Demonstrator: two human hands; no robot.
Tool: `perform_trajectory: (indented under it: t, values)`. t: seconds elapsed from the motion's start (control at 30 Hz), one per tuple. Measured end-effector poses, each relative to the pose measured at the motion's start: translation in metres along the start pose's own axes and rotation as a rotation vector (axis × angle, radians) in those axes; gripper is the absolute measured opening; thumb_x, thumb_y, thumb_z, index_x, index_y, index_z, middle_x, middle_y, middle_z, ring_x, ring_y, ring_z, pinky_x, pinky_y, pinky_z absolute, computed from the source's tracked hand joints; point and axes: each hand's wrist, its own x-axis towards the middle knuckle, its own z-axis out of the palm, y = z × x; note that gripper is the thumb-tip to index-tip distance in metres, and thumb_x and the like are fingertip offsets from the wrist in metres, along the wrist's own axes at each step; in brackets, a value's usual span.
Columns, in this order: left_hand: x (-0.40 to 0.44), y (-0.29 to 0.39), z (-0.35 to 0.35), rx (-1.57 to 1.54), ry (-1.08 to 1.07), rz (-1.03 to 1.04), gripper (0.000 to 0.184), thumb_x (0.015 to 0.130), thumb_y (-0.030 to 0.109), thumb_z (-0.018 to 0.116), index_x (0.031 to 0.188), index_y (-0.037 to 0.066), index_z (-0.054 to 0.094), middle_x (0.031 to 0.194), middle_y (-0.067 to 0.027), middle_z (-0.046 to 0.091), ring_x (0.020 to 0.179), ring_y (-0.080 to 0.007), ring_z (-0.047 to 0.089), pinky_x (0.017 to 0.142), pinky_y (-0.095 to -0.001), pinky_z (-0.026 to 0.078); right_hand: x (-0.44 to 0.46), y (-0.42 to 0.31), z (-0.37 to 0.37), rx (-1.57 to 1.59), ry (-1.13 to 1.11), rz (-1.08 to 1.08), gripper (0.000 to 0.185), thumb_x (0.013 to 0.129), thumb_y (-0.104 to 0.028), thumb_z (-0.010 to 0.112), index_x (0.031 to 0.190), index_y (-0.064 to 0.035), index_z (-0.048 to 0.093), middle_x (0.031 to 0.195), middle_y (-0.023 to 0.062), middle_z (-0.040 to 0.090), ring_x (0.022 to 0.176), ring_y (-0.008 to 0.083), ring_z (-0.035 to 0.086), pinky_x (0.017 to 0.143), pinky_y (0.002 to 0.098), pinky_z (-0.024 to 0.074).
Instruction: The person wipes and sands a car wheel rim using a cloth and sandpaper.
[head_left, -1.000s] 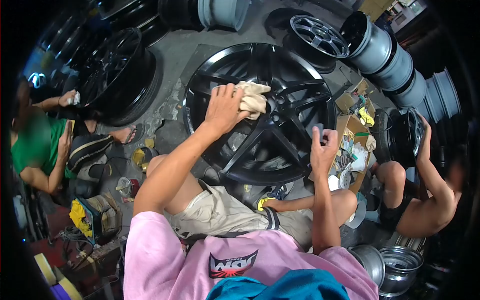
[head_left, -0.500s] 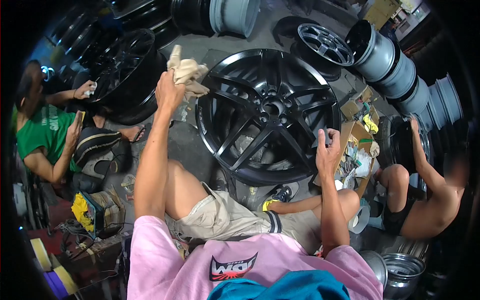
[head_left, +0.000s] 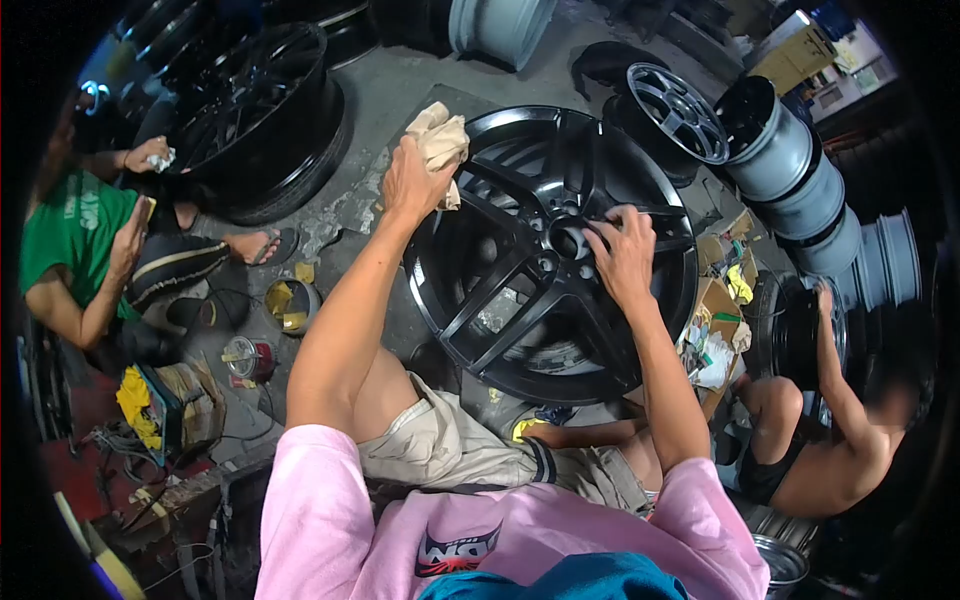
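A large black five-spoke wheel rim (head_left: 480, 310) lies face up in front of me. My left hand (head_left: 413, 182) is wrapped round a crumpled beige cloth (head_left: 440, 143) at the rim's upper left edge. Over the spokes just right of the centre hole is my right hand (head_left: 626, 250), its fingers bent and spread, with nothing visible in them. Whether its fingertips touch the rim I cannot tell.
A person in a green shirt (head_left: 80, 225) sits at the left by another black wheel (head_left: 250, 150). At the right a person (head_left: 835, 460) reaches to a wheel. Grey rims (head_left: 775, 150), a cardboard box (head_left: 712, 300) and a can (head_left: 247, 358) stand around.
My left hand with the cloth has come back toward the rim after swinging out left. My right hand has moved up and left from the rim's lower right edge to near its centre.
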Motion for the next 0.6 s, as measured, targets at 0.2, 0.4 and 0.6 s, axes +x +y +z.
perform_trajectory:
  t: [0.2, 0.4, 0.6]
  values:
    - [0.014, 0.007, 0.003, -0.034, -0.047, -0.011, 0.071, 0.089, 0.049, 0.082, 0.127, -0.003, 0.053, 0.13, -0.0303, 0.069, 0.118, -0.0488, 0.069, 0.1, -0.0557, 0.054, 0.016, -0.014, 0.024, 0.045, -0.05, 0.012, 0.021, 0.094, -0.014, 0.075, 0.113, -0.0073, 0.082, 0.1, 0.0066, 0.064, 0.102, 0.0274, 0.06, 0.088, 0.0415, 0.0457]
    - [0.018, 0.003, 0.006, -0.069, -0.029, 0.008, 0.075, 0.09, 0.053, 0.081, 0.13, -0.004, 0.053, 0.13, -0.0298, 0.069, 0.119, -0.0471, 0.069, 0.1, -0.0548, 0.055, 0.015, -0.007, 0.013, 0.124, -0.094, 0.073, 0.021, 0.095, -0.008, 0.073, 0.114, -0.0017, 0.081, 0.098, 0.013, 0.067, 0.098, 0.0331, 0.066, 0.09, 0.0451, 0.055]
    - [0.02, 0.005, 0.005, -0.068, -0.03, 0.011, 0.075, 0.089, 0.053, 0.082, 0.129, -0.004, 0.054, 0.128, -0.0301, 0.069, 0.118, -0.0475, 0.069, 0.099, -0.0544, 0.056, 0.032, -0.021, 0.022, 0.198, -0.174, -0.193, 0.027, 0.091, -0.009, 0.077, 0.118, -0.0034, 0.078, 0.105, 0.01, 0.066, 0.1, 0.0301, 0.064, 0.092, 0.0428, 0.0535]
